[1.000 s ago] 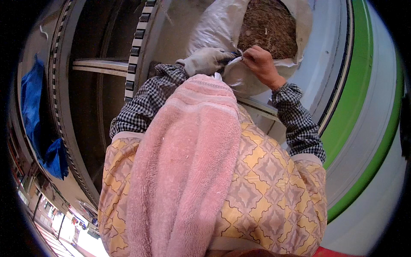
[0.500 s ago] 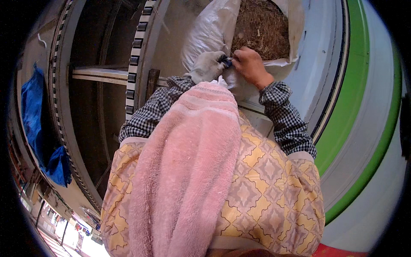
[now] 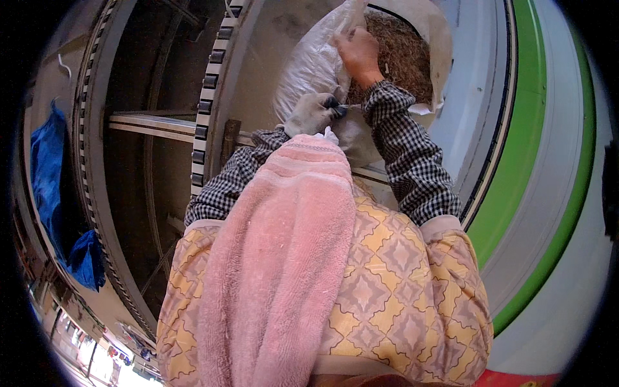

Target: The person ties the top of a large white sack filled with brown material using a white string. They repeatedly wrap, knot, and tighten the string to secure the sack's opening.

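Observation:
A white woven sack (image 3: 309, 64) stands open in front of me, filled with brown fibrous material (image 3: 403, 58). My left hand (image 3: 316, 113), in a grey glove, pinches the near edge of the sack's mouth. My bare right hand (image 3: 358, 51) is farther up, its fingers curled over the sack's left rim beside the brown material. Both checked sleeves reach forward over a pink towel (image 3: 284, 258) that hangs down my front over a yellow patterned vest (image 3: 400, 277).
A large machine ring with dark teeth (image 3: 207, 97) curves down the left, with a metal bar (image 3: 151, 122) across its dark opening. A blue cloth (image 3: 48, 174) hangs at far left. A green band (image 3: 548, 193) curves along the grey surface on the right.
My right hand has moved up and away from my left hand along the sack's rim. The sack's mouth is now spread wider, and more of the brown material shows.

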`<state>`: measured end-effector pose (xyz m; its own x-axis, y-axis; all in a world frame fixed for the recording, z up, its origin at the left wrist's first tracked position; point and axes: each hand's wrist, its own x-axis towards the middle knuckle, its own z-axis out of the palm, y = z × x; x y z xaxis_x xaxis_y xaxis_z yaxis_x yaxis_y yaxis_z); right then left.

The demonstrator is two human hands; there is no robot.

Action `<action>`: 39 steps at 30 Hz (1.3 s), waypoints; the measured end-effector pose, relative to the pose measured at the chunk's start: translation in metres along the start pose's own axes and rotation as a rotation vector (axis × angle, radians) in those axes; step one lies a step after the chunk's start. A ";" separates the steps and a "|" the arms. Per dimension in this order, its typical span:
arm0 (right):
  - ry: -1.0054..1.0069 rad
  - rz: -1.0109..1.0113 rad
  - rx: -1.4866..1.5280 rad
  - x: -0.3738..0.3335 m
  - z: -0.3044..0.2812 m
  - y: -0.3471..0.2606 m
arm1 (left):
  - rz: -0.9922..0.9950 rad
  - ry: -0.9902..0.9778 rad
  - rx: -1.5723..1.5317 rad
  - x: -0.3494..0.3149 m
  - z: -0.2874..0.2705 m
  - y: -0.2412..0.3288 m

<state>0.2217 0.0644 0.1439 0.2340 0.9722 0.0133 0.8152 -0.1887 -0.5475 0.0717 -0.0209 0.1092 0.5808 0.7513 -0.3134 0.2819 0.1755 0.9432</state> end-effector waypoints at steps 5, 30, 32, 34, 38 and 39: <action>-0.265 0.134 0.906 -0.003 -0.005 -0.012 | 0.070 0.074 0.010 -0.001 0.002 -0.001; 0.202 0.550 1.696 -0.074 -0.109 0.099 | -0.171 0.097 0.220 0.013 0.000 0.013; 0.196 0.600 1.722 -0.077 -0.110 0.103 | -0.198 0.031 0.272 0.014 -0.003 0.028; 0.212 0.627 1.724 -0.079 -0.110 0.105 | -0.198 -0.038 0.535 0.015 -0.009 0.046; 0.229 0.454 1.622 -0.076 -0.113 0.101 | -0.107 -0.031 0.664 0.031 -0.011 0.085; 0.251 0.456 1.621 -0.074 -0.114 0.100 | 0.008 -0.002 0.632 0.039 -0.007 0.094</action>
<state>0.3466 -0.0420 0.1835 0.4797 0.8089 -0.3399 -0.6356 0.0534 -0.7701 0.1152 0.0290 0.1867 0.5858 0.7499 -0.3074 0.6742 -0.2404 0.6984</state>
